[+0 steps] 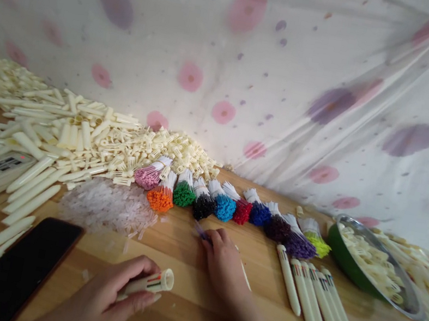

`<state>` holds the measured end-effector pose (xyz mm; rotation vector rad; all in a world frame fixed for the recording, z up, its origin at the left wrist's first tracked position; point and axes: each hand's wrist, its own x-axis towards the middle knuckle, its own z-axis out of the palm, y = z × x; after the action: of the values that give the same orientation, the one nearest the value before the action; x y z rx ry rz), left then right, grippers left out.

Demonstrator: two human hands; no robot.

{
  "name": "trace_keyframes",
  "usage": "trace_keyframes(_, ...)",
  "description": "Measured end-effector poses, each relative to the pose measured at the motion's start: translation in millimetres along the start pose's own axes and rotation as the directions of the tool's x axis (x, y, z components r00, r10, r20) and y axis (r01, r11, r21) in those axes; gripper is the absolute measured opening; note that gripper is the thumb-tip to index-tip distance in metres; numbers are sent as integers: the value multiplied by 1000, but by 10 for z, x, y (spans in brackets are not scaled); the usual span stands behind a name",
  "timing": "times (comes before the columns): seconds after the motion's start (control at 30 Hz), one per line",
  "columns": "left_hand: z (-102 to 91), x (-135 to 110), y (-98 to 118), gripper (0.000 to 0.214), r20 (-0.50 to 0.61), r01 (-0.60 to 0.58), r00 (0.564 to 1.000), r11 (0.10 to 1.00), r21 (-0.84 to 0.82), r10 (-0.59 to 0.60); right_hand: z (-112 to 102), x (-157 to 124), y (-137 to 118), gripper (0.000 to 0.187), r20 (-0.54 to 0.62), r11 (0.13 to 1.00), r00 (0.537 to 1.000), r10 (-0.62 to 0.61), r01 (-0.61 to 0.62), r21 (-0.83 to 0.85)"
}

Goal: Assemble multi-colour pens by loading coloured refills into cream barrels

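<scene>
Within the left hand point(113, 286): one barrel point(149, 283), held, mouth toward the right hand point(223, 264). Right fingertips narrow at a slim, blurred piece point(200, 230); cannot tell whether gripped. Probably best: barrel steady, mouth tipped up, pinch light. Beyond the right hand: ten refill bundles point(225, 206). To its right: about six pens point(326, 307), one bowl point(348, 270). Left of the left hand: one phone point(14, 272); clear bits point(107, 205) beyond, uncountable.

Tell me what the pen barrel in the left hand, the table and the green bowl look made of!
Pen barrel: probably plastic; it looks cream, smooth and slotted.
Table: wood or wood-look, slightly satiny, with grain and bands showing.
Bowl: perhaps metal, since its rim gleams silvery; the green outside may be paint.
</scene>
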<state>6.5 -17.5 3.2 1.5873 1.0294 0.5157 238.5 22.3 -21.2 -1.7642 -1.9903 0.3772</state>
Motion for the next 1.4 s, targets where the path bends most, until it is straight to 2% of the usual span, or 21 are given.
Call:
trace_keyframes(0.13, -49, -7, -29, 21, -53, 5, 999, 1000, 21, -4, -256, -74, -31, 21, 0, 995, 999, -42, 42, 86)
trace_keyframes(0.23, -76, -28, -47, 23, -118, -16, 993, 999, 51, 22, -547, -168, -160, 21, 47, 972, 989, -142, 130, 197)
trace_keyframes(0.33, -107, -39, -68, 25, -142, -32, 989, 997, 68, 41, -829, -259, -284, 22, 116, 938, 946, -303, 274, 213)
trace_keyframes(0.47, -162, -33, -109, 26, -72, -22, 997, 999, 34, 25, -1040, -346, -385, 23, -4, 864, 869, -495, 493, 96)
trace_keyframes(0.6, -212, -29, -101, 27, 80, 0, 997, 996, -85, 7, -1005, -435, -494, 26, -92, 768, 764, -639, 640, -24)
trace_keyframes(0.77, -220, -37, -85, 24, 155, 4, 988, 988, -152, 20, -794, -498, -587, 23, -246, 734, 691, -679, 648, -205)
trace_keyframes(0.93, -191, -61, -110, 31, 177, 12, 984, 989, -147, 14, -685, -482, -616, 26, -241, 732, 692, -681, 632, -254)
trace_keyframes(1.23, -170, -54, -90, 31, 191, -1, 981, 986, -165, 33, -661, -476, -622, 27, -228, 713, 676, -701, 653, -257)
trace_keyframes(1.4, -154, -44, -105, 29, 173, 10, 985, 979, -203, 26, -636, -471, -625, 24, -332, 713, 635, -697, 662, -232)
